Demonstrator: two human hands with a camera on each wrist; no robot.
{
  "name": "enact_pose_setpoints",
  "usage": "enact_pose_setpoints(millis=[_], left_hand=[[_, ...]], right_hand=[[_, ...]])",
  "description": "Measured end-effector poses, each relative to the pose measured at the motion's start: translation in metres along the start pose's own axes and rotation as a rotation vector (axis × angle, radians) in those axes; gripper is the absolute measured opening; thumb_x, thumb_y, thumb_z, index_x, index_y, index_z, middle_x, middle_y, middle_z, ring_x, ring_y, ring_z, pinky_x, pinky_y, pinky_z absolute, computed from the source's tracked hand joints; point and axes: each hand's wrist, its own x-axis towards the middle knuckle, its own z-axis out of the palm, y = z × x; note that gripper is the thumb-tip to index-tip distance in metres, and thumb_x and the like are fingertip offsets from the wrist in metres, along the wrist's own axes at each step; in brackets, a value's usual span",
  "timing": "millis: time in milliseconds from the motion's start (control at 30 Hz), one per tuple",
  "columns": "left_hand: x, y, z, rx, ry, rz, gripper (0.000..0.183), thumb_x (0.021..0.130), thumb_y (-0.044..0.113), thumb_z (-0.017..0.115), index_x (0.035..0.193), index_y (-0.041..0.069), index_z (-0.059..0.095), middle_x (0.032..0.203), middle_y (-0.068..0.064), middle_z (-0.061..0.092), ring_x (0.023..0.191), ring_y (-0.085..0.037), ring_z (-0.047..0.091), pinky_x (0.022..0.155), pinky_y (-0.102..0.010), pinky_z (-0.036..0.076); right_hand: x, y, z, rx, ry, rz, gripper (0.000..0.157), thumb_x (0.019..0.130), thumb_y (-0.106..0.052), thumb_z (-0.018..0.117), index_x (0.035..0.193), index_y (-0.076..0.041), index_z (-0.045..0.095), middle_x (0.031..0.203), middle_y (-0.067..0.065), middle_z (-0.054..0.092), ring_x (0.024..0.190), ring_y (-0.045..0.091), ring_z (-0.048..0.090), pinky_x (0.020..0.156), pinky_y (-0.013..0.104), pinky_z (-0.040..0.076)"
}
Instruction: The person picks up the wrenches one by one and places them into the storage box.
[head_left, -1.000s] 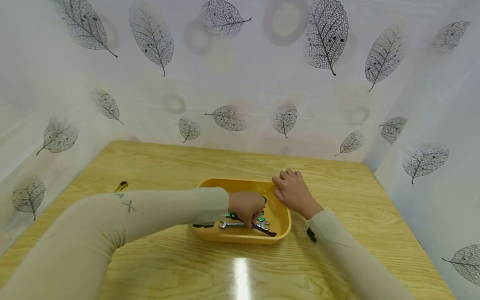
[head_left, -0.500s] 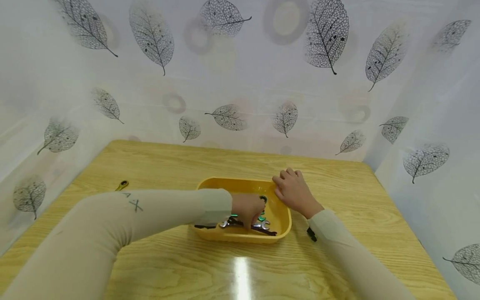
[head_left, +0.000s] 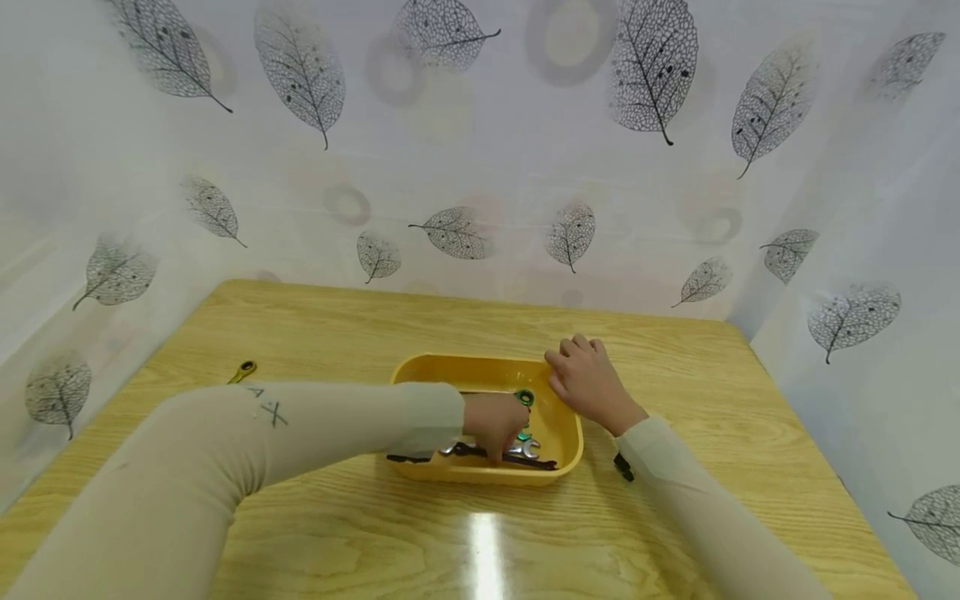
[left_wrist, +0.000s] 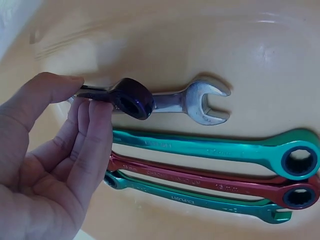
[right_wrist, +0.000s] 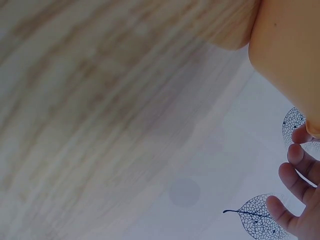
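Note:
Inside a yellow plastic bin point(head_left: 450, 477), my left hand point(head_left: 497, 417) pinches a dark purple ratcheting wrench point(left_wrist: 135, 97) between thumb and fingers. That wrench lies along a silver open-end wrench point(left_wrist: 202, 102) and partly covers it. Beside them, on the bin floor, are a large green ratcheting wrench point(left_wrist: 240, 149), a red wrench point(left_wrist: 235, 182) and a smaller green wrench point(left_wrist: 200, 200). At the bin's back right corner my right hand point(head_left: 591, 385) holds the rim, its other fingers loosely bent. My left sleeve and hand hide part of the bin's inside.
A yellow ratcheting wrench point(head_left: 244, 372) lies at the left on the wooden table point(head_left: 337, 325), partly behind my left sleeve. A small black object point(head_left: 623, 467) shows beside my right cuff. Leaf-patterned white curtain point(head_left: 480, 167) encloses the table's back and sides.
The purple wrench has turned slightly in my left hand and come down over the silver one. More of the green wrench's ring shows behind the left hand. My right hand stays at the rim.

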Motion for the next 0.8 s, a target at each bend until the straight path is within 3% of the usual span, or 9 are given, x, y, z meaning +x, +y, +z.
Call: enact_pose_setpoints(millis=[267,800], left_hand=[[-0.003,0.003,0.002,0.059,0.029,0.003,0.015,0.072,0.017,0.080,0.073,0.015,0.066,0.071,0.009,0.062,0.064,-0.004,0.055,0.057,-0.016,0.044],[0.002,-0.001,0.011,-0.024,0.018,-0.027,0.019,0.071,0.013,0.081,0.076,0.015,0.062,0.072,0.008,0.061,0.065,-0.006,0.056,0.058,-0.017,0.046]], right_hand=[[0.001,-0.001,-0.001,0.004,0.000,0.000,0.004,0.088,-0.013,0.053,0.084,-0.012,0.055,0.072,0.003,0.044,0.071,0.022,0.037,0.072,0.042,0.033],[0.001,-0.001,-0.001,0.025,-0.044,0.024,0.008,0.090,-0.013,0.048,0.085,-0.013,0.054,0.074,0.004,0.045,0.074,0.023,0.038,0.076,0.043,0.035]])
